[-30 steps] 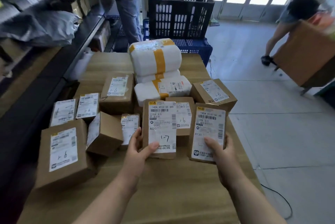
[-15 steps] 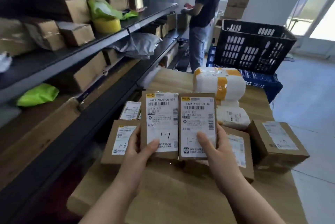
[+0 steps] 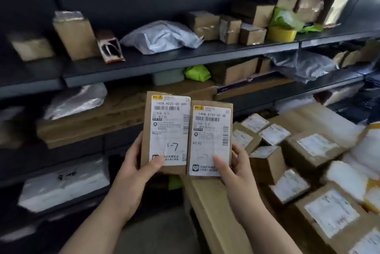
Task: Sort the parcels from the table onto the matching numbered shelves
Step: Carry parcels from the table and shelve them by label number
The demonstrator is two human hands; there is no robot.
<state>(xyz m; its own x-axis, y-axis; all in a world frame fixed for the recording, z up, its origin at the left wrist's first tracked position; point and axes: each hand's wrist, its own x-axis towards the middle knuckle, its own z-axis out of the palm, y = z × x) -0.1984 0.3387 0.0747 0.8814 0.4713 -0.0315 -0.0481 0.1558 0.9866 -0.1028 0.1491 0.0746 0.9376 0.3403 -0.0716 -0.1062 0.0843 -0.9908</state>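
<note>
I hold two flat brown cardboard parcels upright, side by side, in front of the dark shelving. My left hand (image 3: pixel 135 168) grips the left parcel (image 3: pixel 167 130), whose white label reads "1-7" in handwriting. My right hand (image 3: pixel 234 168) grips the right parcel (image 3: pixel 210 136), also marked "1-7", with the thumb across the label's lower part. Both parcels are lifted clear of the wooden table (image 3: pixel 207 202), which lies at the lower right with several labelled cardboard parcels (image 3: pixel 314 148) on it.
The dark shelf unit (image 3: pixel 185 56) fills the view ahead. Its upper shelf carries brown boxes, a grey plastic mailer (image 3: pixel 162 36) and a yellow-green bundle (image 3: pixel 285 25). Lower levels hold a large flat carton (image 3: pixel 90 117), a green packet (image 3: pixel 197 72) and a white parcel (image 3: pixel 63 185).
I have turned left from the table to face the shelves. Both "1-7" parcels came up off the table and together, and stay held in my hands.
</note>
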